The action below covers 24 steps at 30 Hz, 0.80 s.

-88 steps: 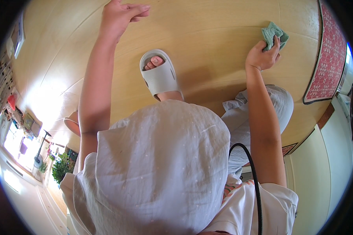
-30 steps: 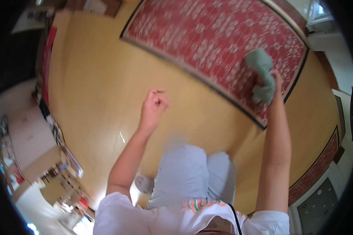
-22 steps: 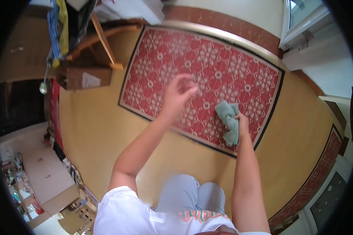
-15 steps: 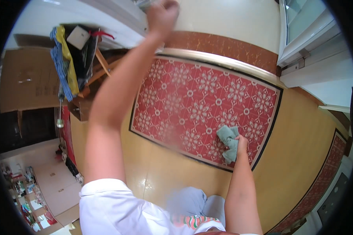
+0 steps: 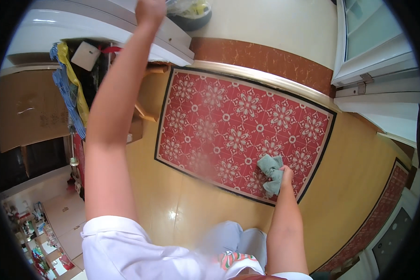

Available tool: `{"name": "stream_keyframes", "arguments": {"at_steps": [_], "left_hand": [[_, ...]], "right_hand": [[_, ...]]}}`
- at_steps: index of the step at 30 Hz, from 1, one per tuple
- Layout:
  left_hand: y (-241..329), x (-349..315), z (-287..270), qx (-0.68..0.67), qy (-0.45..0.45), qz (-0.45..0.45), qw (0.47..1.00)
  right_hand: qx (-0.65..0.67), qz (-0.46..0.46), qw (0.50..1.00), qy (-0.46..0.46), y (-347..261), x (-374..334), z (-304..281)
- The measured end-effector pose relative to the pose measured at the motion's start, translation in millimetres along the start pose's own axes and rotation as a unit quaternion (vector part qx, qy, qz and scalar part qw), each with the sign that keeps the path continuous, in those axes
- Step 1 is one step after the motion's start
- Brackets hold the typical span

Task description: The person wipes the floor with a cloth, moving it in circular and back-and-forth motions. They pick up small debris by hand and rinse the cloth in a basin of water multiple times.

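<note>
My right hand (image 5: 287, 176) grips a bunched grey-green cloth (image 5: 273, 179) over the near right part of a red floor mat (image 5: 235, 140) with pale flower patterns and a dark border. The cloth hangs crumpled from my closed fingers. Stretched far up and forward, my left hand (image 5: 150, 13) is beside the white door frame (image 5: 175, 44) at the upper edge of the view. Its fingers are partly cut off there and blurred, so their grip is hidden.
A dark bin (image 5: 191, 21) with a plastic liner stands beyond the brown threshold (image 5: 266, 56). At left are a cardboard box (image 5: 30, 107) and a blue-and-yellow cloth (image 5: 72, 88). A white glazed door (image 5: 373, 51) stands at right. Yellowish flooring (image 5: 354, 154) surrounds the mat.
My left hand has moved left along the upper edge, uncovering the bin. My right hand and the cloth have barely moved.
</note>
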State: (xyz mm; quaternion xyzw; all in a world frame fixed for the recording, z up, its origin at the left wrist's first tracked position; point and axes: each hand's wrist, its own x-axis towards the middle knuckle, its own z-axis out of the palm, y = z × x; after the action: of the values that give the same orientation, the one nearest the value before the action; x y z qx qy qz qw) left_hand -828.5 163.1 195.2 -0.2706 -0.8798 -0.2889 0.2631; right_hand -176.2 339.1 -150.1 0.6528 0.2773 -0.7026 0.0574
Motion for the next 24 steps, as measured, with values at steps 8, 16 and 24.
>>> {"name": "stream_keyframes", "arguments": {"at_steps": [8,16,24], "left_hand": [[113,-557,-118,-0.057,-0.160,-0.416,0.893],[119,-913,-365,0.335,-0.055,-0.633,0.695],[193,-835,-351,0.068,-0.428,-0.387,0.814]], "right_hand": [[-0.032,-0.010,0.999,0.037,30,45,-41],[-0.176,-0.174,0.969,0.017,23,84,-38],[-0.156,-0.122,0.973,-0.115,-47,4,-14]]}}
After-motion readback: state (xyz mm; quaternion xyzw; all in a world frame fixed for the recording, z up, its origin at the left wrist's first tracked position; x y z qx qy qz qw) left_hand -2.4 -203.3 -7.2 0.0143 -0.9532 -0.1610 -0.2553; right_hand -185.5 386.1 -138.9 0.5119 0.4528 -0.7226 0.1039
